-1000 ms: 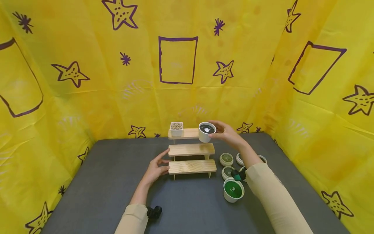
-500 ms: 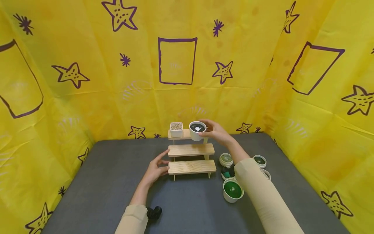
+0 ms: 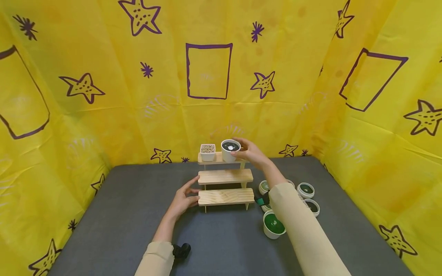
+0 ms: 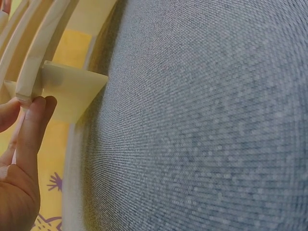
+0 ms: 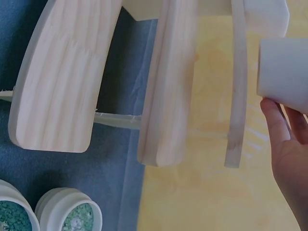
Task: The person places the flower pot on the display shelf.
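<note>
I have carried the white cup (image 3: 228, 154) left since a second ago, so it hangs just above the top step (image 3: 218, 158) of the wooden stand (image 3: 225, 176), near the square pot (image 3: 208, 156). My right hand (image 3: 253, 155) pinches its side, arm stretched far out, while my left hand (image 3: 180, 200) still pinches the stand's left end

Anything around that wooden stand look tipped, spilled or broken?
Nothing stands out: the wooden stand looks intact, the square pot sits upright on top, and the cup in the right hand shows no spill.
</note>
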`<state>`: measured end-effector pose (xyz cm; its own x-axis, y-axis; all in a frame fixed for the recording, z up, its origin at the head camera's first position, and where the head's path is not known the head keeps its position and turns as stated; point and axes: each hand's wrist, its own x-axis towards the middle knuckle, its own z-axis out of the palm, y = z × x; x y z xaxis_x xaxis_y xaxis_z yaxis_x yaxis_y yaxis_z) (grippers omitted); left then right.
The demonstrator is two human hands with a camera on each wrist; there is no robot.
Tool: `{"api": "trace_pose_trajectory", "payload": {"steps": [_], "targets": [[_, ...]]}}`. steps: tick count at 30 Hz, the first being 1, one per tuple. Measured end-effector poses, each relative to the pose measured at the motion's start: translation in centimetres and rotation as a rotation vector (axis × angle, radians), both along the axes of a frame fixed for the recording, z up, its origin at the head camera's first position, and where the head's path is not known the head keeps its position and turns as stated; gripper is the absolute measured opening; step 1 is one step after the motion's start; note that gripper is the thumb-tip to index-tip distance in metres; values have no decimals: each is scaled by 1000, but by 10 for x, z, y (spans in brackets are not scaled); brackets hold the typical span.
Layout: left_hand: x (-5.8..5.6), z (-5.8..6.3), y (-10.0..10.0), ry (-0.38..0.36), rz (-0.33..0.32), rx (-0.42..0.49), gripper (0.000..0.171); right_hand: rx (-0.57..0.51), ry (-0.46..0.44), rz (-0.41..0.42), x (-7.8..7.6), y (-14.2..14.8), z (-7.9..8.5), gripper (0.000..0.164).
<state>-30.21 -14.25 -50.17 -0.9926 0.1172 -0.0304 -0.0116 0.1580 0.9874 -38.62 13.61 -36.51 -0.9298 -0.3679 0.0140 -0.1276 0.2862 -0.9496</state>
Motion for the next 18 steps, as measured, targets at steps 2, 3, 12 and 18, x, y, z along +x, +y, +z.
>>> {"api": "trace_pose_trajectory", "payload": {"steps": [2,3,12,18], "targets": [[0,1,0,-2,0,-2,74,-9,-2,-4,-2,-1,0,74],[1,1,0,-4,2,-1,74,-11,0,-4,-3,-2,1,75],[1,0,0,9,5,-13,74,5,6,-3,-3,-8,0,77],[0,0,0,12,3,-13,73,10,4,-6,-2,-9,0,77]]}}
